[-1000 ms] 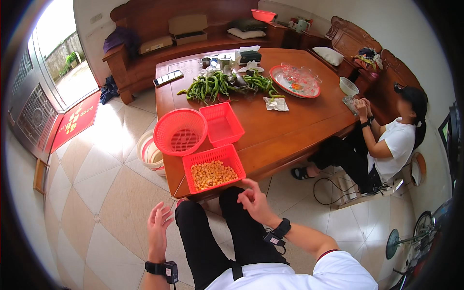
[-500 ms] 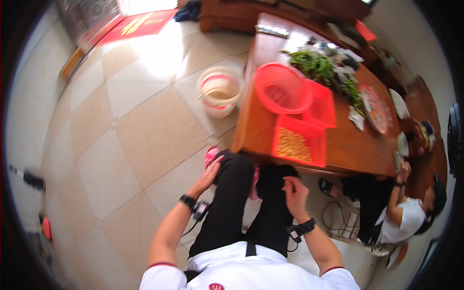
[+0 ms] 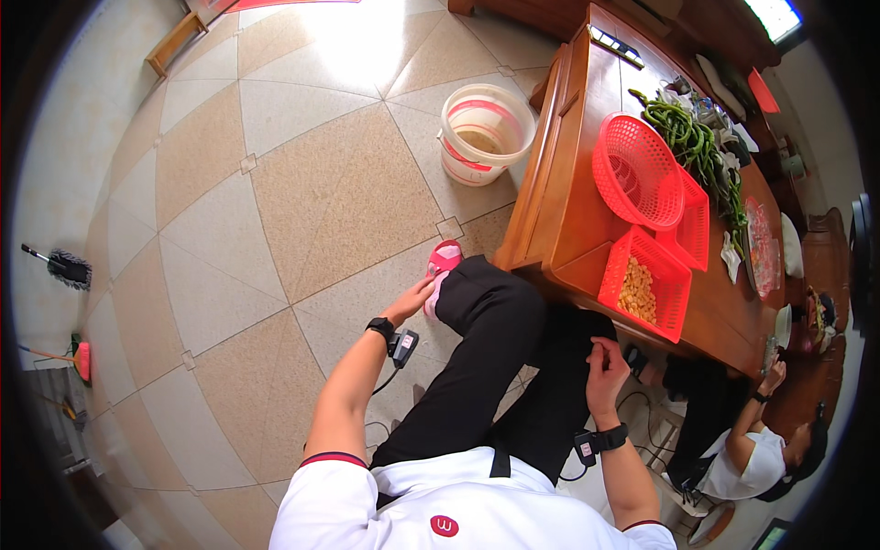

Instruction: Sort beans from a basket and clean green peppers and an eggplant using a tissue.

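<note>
My left hand lies against the outer side of my left leg in black trousers, its fingers stretched out and nothing in them. Just past its fingertips is a pink slipper on my foot. Beside my right thigh, close to the table's near edge, my right hand has its fingers curled in, with no object visible in them. Nearest to it on the table stands a red plastic basket with small yellowish pieces in it.
The wooden table also bears a round red colander, another red basket, long green vegetables and a patterned tray. A white bucket stands left of it. A seated person is at the right.
The view has swung, so the table, baskets and bucket now appear farther right and higher. My left leg leans more to the right. Both hands keep nearly the same places by my legs.
</note>
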### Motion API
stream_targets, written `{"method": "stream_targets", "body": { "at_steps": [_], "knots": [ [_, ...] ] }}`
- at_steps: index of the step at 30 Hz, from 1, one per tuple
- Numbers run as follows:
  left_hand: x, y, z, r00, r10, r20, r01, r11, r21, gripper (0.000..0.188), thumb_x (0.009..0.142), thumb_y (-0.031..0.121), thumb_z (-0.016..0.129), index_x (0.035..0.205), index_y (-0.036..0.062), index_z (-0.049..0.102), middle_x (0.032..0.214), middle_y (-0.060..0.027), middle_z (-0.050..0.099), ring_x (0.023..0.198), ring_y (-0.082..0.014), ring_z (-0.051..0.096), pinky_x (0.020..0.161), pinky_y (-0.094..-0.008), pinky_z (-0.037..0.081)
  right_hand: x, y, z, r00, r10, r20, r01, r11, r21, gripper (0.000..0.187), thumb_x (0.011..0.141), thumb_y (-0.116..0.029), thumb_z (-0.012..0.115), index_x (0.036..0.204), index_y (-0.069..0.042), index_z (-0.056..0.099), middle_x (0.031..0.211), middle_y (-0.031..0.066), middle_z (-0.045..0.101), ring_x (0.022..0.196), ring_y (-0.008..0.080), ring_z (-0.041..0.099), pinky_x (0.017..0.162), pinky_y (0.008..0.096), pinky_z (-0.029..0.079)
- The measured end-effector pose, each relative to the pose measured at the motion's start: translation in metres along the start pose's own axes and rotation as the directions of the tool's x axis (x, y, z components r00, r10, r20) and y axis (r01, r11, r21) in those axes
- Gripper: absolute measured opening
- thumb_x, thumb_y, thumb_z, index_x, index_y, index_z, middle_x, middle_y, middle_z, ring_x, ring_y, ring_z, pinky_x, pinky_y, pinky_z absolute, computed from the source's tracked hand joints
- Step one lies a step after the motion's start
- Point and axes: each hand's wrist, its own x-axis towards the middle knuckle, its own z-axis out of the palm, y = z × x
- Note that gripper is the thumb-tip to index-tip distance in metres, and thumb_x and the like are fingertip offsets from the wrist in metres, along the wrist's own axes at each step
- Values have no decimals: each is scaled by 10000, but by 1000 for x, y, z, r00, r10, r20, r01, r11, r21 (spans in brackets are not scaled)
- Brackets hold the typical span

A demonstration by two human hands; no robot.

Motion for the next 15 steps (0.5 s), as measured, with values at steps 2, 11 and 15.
{"method": "stream_targets", "body": {
  "at_steps": [2, 11, 15],
  "knots": [
    [20, 12, 20, 972, 237, -8, -236, 967, -96, 808, 1002, 692, 383, 1508, 69, 471, 1556, -178, 459, 1462, -278, 399, 1146, -391, 369, 1, -1, 0, 1000, -6, -2, 6, 1000, 3, 115, 1001, -87, 615, 1056, -25, 695, 676, 19, 587, 613, 66, 555, 565, 236, 435],
    [14, -36, -8, 1000, -5, -23, 14, 908, 419, 734, 1033, 599, 355, 1280, -37, 626, 1305, -276, 637, 1283, -390, 565, 1076, -436, 422, 1, -9, 3, 999, -30, -11, 30, 1000, -7, 104, 984, -68, 630, 1040, -17, 701, 671, 29, 579, 608, 79, 546, 563, 254, 434],
    [4, 44, 3, 978, -190, 84, 164, 955, 246, 742, 1024, 662, 364, 1534, 128, 438, 1539, -178, 474, 1411, -357, 451, 1088, -553, 410, 8, 0, 0, 998, -45, -49, 45, 999, -17, 98, 959, -67, 656, 1035, -44, 713, 686, 67, 612, 602, 122, 590, 564, 280, 464]
  ]
}}
